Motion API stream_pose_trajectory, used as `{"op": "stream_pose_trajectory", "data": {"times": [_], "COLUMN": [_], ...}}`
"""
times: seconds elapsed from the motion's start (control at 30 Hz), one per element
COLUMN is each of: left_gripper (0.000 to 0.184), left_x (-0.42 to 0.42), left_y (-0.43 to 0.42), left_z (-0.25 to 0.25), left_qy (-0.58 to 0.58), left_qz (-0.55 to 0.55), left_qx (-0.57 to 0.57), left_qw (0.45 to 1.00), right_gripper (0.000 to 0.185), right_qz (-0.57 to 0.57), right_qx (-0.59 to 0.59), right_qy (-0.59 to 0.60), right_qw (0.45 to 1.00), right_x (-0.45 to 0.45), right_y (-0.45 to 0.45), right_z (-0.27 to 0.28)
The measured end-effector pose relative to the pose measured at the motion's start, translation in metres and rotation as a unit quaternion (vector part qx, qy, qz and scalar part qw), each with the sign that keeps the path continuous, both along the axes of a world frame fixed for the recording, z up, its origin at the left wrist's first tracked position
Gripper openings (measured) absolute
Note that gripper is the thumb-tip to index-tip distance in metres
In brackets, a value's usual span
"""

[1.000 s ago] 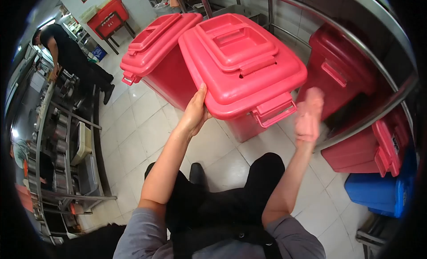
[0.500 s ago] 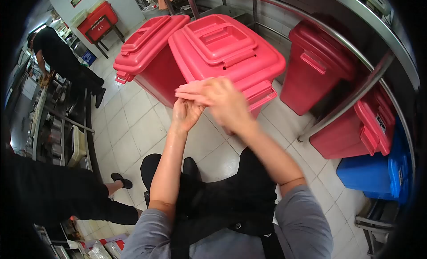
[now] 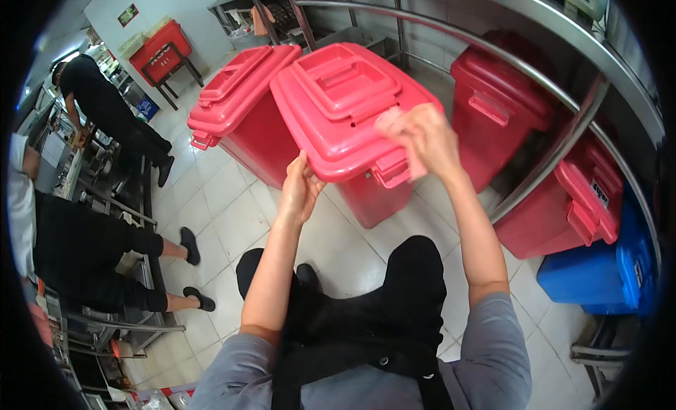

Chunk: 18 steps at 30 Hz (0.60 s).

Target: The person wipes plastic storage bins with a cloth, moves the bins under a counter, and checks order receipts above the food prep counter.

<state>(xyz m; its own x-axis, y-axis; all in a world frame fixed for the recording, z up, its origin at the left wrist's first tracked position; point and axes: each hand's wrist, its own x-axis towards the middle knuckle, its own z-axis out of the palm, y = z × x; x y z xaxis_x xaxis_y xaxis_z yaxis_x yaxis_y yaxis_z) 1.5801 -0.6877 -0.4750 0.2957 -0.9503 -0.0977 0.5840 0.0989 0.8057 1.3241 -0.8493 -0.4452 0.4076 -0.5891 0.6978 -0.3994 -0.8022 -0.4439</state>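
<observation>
Two red wheelie bins with moulded lids stand close in front of me. At the near left corner of the larger bin's lid (image 3: 327,146), my left hand (image 3: 301,189) has its fingers closed on the rim. A pink cloth (image 3: 415,163) is bunched in my right hand (image 3: 429,137), which is slightly blurred over the near right part of that lid, by the front handle (image 3: 391,172). Part of the cloth hangs below the fingers. The second red bin (image 3: 243,93) stands to the left, its lid shut, beside the larger one.
Behind a metal rail (image 3: 451,31) on the right stand two more red bins (image 3: 486,114) and a blue bin (image 3: 584,276). Two people in dark clothes stand at the left counter; one person's legs (image 3: 151,241) reach toward the tiled floor (image 3: 232,220). A red container (image 3: 165,51) sits at the back.
Both hands were together on the pink cloth above the lid. They have separated: the right moved right with the cloth, the left lowered to the lid's corner. A person at left shifted.
</observation>
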Motion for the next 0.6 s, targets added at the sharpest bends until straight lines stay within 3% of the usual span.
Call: {"op": "stream_pose_trajectory", "data": {"times": [0.07, 0.1, 0.17, 0.27, 0.4, 0.5, 0.57, 0.6], "left_gripper": [0.062, 0.079, 0.086, 0.091, 0.087, 0.079, 0.078, 0.078], "left_x": [-0.015, -0.033, -0.061, -0.074, -0.076, -0.064, -0.062, -0.061], "left_y": [0.002, 0.006, 0.010, 0.000, -0.010, -0.013, -0.011, -0.008], "left_z": [0.005, 0.015, 0.025, -0.001, -0.006, -0.030, -0.026, -0.024], "left_qy": [-0.072, -0.110, -0.182, -0.249, -0.276, -0.349, -0.331, -0.310], "left_qz": [0.080, 0.143, 0.170, 0.202, 0.252, 0.271, 0.257, 0.241], "left_qx": [0.023, 0.031, 0.070, 0.058, -0.016, -0.050, -0.065, -0.074], "left_qw": [0.994, 0.983, 0.966, 0.946, 0.927, 0.896, 0.906, 0.917], "right_gripper": [0.016, 0.016, 0.019, 0.018, 0.016, 0.012, 0.009, 0.007], "right_qz": [-0.142, -0.141, -0.185, -0.076, 0.051, 0.050, 0.003, -0.012], "right_qx": [0.015, 0.008, 0.116, 0.050, -0.029, -0.031, -0.101, -0.073], "right_qy": [-0.068, -0.069, -0.130, -0.153, -0.022, 0.118, 0.245, 0.304], "right_qw": [0.987, 0.988, 0.967, 0.984, 0.998, 0.991, 0.964, 0.950], "right_x": [-0.011, -0.013, -0.015, 0.021, 0.108, 0.186, 0.207, 0.189], "right_y": [-0.043, -0.056, -0.076, -0.066, -0.047, -0.065, -0.105, -0.128], "right_z": [0.005, 0.010, 0.022, 0.053, 0.112, 0.098, 0.080, 0.085]}}
